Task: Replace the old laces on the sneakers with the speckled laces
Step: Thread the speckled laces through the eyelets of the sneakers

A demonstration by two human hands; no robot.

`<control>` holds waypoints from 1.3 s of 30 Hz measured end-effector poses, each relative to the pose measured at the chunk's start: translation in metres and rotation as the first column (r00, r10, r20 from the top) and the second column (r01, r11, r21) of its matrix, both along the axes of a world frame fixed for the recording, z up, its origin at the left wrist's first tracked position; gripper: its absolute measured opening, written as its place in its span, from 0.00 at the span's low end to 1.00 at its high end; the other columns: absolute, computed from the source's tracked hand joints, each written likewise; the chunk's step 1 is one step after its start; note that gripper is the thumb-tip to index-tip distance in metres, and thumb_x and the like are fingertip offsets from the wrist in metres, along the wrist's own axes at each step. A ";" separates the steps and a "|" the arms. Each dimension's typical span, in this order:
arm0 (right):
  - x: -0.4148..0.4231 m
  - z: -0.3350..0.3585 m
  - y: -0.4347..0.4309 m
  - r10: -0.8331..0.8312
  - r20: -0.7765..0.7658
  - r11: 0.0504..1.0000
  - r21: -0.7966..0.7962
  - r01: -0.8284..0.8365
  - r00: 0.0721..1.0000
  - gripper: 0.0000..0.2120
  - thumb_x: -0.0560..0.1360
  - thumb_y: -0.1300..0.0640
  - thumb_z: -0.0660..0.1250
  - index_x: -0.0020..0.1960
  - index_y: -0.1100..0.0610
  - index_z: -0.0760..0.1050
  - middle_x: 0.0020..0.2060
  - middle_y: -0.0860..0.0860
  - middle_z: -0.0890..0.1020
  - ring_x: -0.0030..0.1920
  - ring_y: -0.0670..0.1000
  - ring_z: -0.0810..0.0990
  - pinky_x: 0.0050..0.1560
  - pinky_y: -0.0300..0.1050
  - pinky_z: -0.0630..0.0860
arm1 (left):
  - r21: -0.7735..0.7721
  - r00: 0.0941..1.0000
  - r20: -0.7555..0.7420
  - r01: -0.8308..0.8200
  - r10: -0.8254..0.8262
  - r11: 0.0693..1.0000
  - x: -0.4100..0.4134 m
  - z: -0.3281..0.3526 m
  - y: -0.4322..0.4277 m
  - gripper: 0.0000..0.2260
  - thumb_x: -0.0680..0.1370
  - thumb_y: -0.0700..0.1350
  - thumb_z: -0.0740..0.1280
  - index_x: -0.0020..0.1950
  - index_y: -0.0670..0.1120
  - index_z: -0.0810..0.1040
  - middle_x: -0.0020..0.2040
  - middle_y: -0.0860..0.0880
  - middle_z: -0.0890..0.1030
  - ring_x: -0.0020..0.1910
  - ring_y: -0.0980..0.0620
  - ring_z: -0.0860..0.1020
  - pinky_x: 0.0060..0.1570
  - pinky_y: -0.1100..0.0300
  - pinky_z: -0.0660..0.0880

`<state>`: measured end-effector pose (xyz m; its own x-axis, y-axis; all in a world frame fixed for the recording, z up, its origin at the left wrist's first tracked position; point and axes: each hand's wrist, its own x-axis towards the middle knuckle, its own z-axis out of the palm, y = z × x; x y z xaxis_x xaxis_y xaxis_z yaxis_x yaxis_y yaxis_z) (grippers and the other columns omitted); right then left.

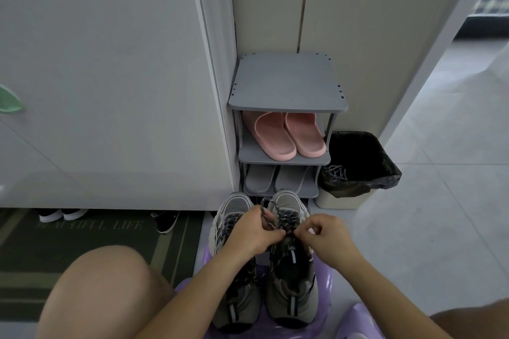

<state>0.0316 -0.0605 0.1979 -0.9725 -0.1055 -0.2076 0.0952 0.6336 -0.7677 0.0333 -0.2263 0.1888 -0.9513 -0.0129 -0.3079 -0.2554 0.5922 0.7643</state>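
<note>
Two grey and white sneakers stand side by side on a purple plastic stool (327,308), toes pointing away from me. The left sneaker (234,300) and the right sneaker (292,297) both carry dark speckled laces. My left hand (254,231) pinches a loop of the speckled lace (265,213) above the right sneaker's tongue. My right hand (325,237) pinches the other strand at the same spot, fingertips almost touching the left hand's. A bundle of grey old laces (337,173) lies on the rim of the bin.
A grey shoe rack (286,157) stands just beyond the sneakers with pink slippers (286,136) and grey slippers (278,180). A bin with a black bag (366,170) sits to its right. A dark doormat (91,239) and my bare knee (110,283) lie to the left.
</note>
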 end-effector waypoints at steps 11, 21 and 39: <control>0.007 0.012 0.060 -0.428 0.215 0.766 -0.429 0.478 0.878 0.07 0.76 0.64 0.64 0.39 0.59 0.72 0.31 0.52 0.69 0.32 0.49 0.66 0.35 0.43 0.67 | 0.009 1.000 0.012 0.011 -0.011 1.000 0.002 0.002 0.002 0.11 0.72 0.47 0.72 0.49 0.49 0.72 0.38 0.56 0.76 0.36 0.61 0.74 0.37 0.69 0.69; 0.009 0.025 0.045 -0.150 0.457 0.379 -0.793 0.478 0.877 0.12 0.81 0.61 0.54 0.39 0.57 0.67 0.29 0.53 0.76 0.24 0.47 0.72 0.27 0.36 0.73 | -0.059 0.997 -0.009 0.075 -0.076 0.995 0.003 0.000 0.001 0.07 0.73 0.48 0.71 0.42 0.51 0.73 0.36 0.56 0.74 0.34 0.61 0.72 0.35 0.67 0.68; 0.011 0.034 0.075 0.104 0.670 0.987 -0.158 0.004 0.735 0.03 0.73 0.66 0.63 0.40 0.63 0.72 0.19 0.51 0.65 0.21 0.48 0.56 0.25 0.37 0.55 | -0.101 0.996 0.017 0.090 -0.088 0.991 0.002 0.001 0.002 0.07 0.74 0.50 0.70 0.40 0.52 0.74 0.37 0.56 0.75 0.35 0.61 0.72 0.35 0.67 0.68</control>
<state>0.0422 0.0142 0.2323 -0.5745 -0.2302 -0.7855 0.5930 0.5444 -0.5933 0.0356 -0.2244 0.1903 -0.9462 0.0399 -0.3210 -0.2072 0.6873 0.6962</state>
